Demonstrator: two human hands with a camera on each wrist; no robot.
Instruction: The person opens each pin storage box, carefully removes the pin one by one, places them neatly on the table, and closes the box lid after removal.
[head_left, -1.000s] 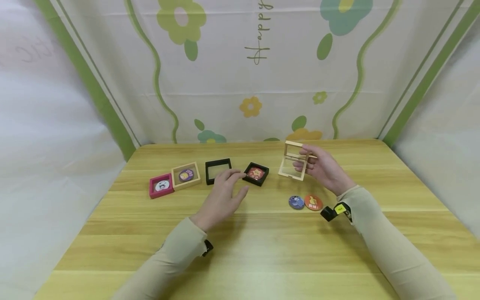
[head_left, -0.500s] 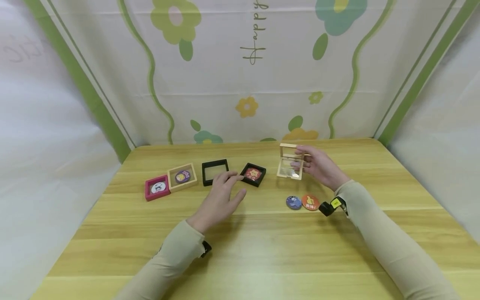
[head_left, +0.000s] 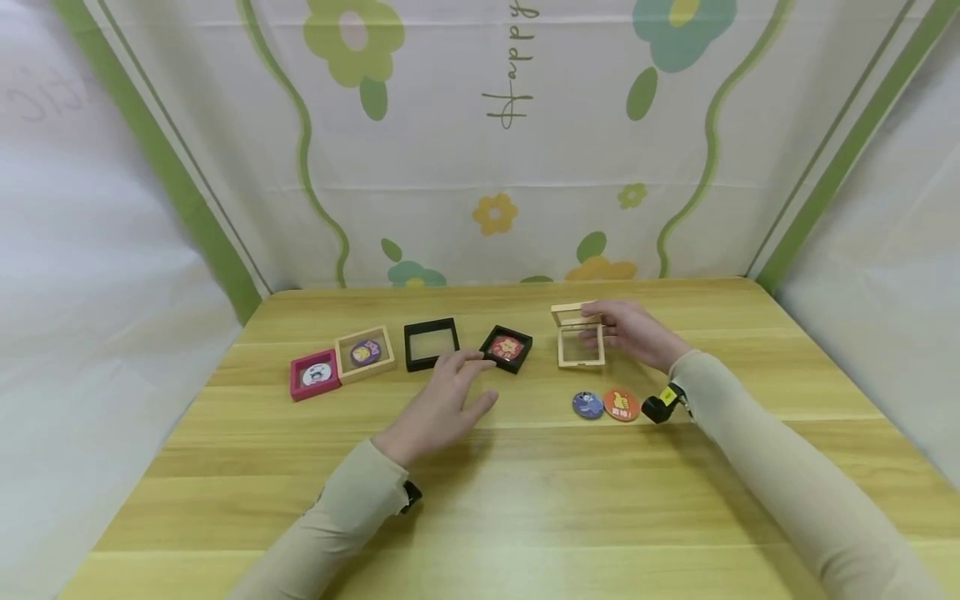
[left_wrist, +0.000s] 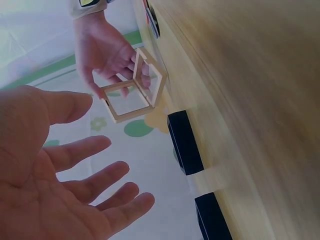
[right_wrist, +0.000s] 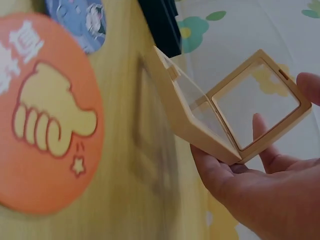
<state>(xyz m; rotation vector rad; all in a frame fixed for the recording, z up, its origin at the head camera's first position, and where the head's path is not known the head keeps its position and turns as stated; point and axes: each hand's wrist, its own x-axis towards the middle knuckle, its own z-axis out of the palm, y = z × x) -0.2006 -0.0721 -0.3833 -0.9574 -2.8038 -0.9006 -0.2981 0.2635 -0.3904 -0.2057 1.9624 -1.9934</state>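
Observation:
My right hand [head_left: 637, 335] holds a beige hinged display frame [head_left: 581, 345] with clear film windows, its two halves spread apart at an angle. In the right wrist view the thumb lies at the edge of one half, and fingers support the frame [right_wrist: 185, 117] from below and behind. The frame is raised off the table. My left hand [head_left: 438, 410] hovers with spread fingers and holds nothing. Its fingertips are close to a black frame with a red star badge [head_left: 507, 347]. An orange badge with a thumb picture [head_left: 622, 405] and a blue badge [head_left: 588, 405] lie before the right hand.
Left of the star frame lies a black frame [head_left: 408, 343] with no badge in it. Further left are a beige frame with a purple badge [head_left: 366, 352] and a pink frame with a white badge [head_left: 317, 375]. A flower-patterned cloth [head_left: 420, 183] hangs behind the wooden table [head_left: 525, 517].
The right hand has lowered slightly and turned the beige frame, so its upper half leans differently and its lower half faces me more squarely. The left hand has hardly moved.

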